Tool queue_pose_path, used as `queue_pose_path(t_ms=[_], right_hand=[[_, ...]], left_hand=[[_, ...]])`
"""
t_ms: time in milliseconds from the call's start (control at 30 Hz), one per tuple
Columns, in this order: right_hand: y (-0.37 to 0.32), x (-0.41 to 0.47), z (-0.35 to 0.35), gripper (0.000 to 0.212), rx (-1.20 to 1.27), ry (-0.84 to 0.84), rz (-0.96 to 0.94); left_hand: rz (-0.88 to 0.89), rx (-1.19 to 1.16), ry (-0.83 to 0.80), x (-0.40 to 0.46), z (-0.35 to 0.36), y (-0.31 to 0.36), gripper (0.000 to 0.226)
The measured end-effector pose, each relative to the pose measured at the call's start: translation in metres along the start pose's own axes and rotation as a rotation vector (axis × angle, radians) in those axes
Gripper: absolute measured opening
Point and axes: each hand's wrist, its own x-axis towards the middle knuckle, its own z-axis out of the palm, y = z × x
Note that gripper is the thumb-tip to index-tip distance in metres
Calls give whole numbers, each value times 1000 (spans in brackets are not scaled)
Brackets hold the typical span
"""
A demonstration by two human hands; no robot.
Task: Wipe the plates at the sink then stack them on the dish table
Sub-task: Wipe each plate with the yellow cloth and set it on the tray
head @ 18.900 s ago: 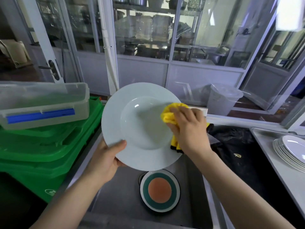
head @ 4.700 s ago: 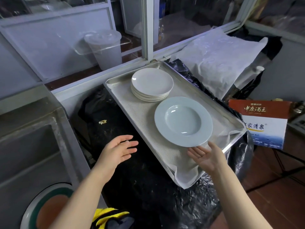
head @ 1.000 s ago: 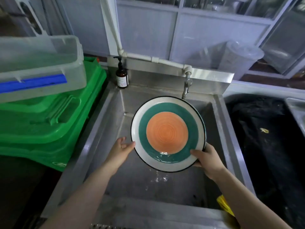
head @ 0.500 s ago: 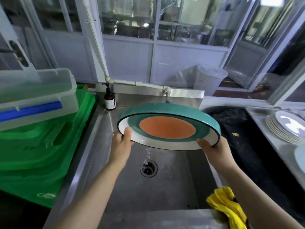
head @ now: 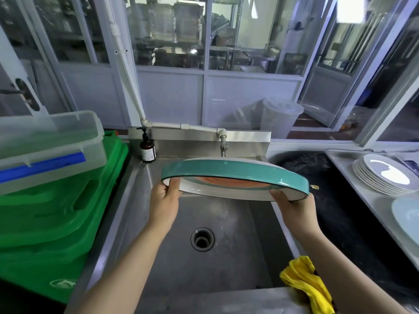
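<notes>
Two hands, left (head: 164, 201) at 9 o'clock, right (head: 294, 206) at 3, pinch the tilted plate's (head: 233, 173) rim above the sink (head: 226, 257), thumbs on top.

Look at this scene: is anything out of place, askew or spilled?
Only the yellow cloth, crumpled on the sink's front right corner, looks untidy. Both hands hold the plate steeply tilted.

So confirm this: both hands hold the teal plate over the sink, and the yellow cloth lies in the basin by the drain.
Not quite. The head view shows the yellow cloth on the sink's front right rim, not by the drain. Both hands, left and right, do hold the teal plate.
</notes>
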Motion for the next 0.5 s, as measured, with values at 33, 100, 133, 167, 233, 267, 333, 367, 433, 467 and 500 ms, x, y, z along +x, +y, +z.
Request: queue_pose_path(t_ms=[33, 100, 133, 167, 233, 267, 333, 367, 433, 467, 500], right_hand=[[1, -1, 0, 40, 7, -1, 0], [3, 0, -1, 35, 18, -8, -4], [3, 2, -1, 36, 27, -12, -4], [4, 3, -3, 39, 37, -15, -1], [7, 6, -6, 43, 41, -12, 11], [9, 8, -8, 43, 38, -4, 15], [17, 14, -15, 43, 34, 3, 22], [20, 17, -20, 42, 29, -4, 25], [28, 22, -31, 36, 15, -30, 37], [32, 24, -37, 34, 14, -44, 44], [36, 26, -43, 34, 18, -58, 53]], left_hand=[[4, 9, 3, 0, -1, 2, 22], [-11, 18, 18, 1, 0, 4, 21], [-20, 22, 17, 2, 1, 3, 25], [-19, 31, 14, 2, 3, 3, 24], [-10, 43, 16, 2, 8, 3, 19], [-6, 48, 14, 2, 10, 4, 19], [-9, 62, 2, 1, 19, 5, 20], [-17, 73, -4, 0, 24, 5, 23], [-52, 107, -11, -2, 34, 4, 28], [-75, 127, -18, -2, 40, 2, 31], [-104, 156, -23, -4, 45, 1, 36]])
